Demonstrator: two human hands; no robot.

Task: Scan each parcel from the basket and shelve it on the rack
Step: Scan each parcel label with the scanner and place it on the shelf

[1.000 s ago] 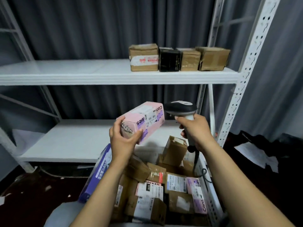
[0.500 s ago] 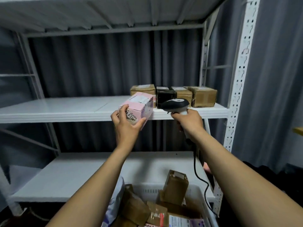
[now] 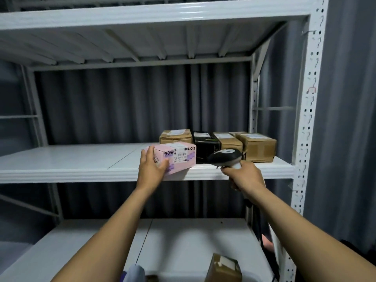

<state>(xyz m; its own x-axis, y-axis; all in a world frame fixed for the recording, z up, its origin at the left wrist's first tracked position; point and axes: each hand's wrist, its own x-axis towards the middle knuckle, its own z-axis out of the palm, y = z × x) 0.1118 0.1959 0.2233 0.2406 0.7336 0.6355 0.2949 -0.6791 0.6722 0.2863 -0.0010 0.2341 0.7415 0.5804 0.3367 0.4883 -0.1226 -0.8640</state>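
Head view: the pink rectangular cardboard box with a white barcode label (image 3: 179, 157) has come from in front of the scanner, above the basket, up to the white metal middle shelf (image 3: 71, 161). It now sits at the front edge, just before the row of three brown cartons and one black one (image 3: 206, 143). Whether its base is fully down I cannot tell.

The left hand (image 3: 151, 169) grips its near end, thumb on top and fingers curled underneath. The right hand (image 3: 242, 176) is wrapped round the handle of the black-and-white handheld scanner (image 3: 225, 157), held beside the box at shelf height.

I judge the scan done and the shelving nearly finished. Compared with a second ago, the view has tilted up, and only one brown parcel (image 3: 223, 267) shows below.
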